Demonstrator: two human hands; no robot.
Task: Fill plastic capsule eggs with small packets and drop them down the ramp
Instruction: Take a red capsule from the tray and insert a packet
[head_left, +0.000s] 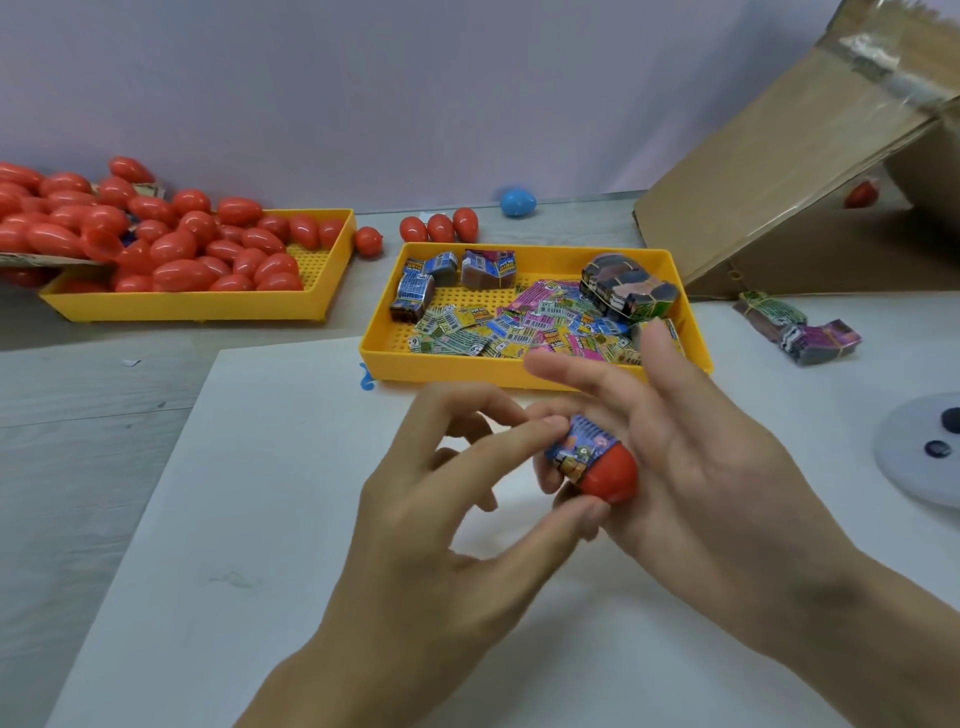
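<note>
A red capsule half (613, 475) sits in my right hand (691, 457), held between thumb and curled lower fingers; the index and middle fingers stretch out above it. A colourful packet (579, 447) sticks out of the half's open end. My left hand (441, 499) pinches and presses this packet with its fingertips. Behind my hands a yellow tray (535, 371) holds several loose packets (519, 327) and banded bundles. A second yellow tray (182, 301) at the far left is heaped with red capsule eggs (176, 244). The cardboard ramp (789, 171) rises at the back right.
Three red eggs (440, 227) and a blue egg (517, 202) lie behind the packet tray. Another red egg (861, 194) sits under the ramp. Packet bundles (800, 327) lie on the table at the right. A round white disc (919, 452) is at the right edge. White sheet (260, 519) covers the work area.
</note>
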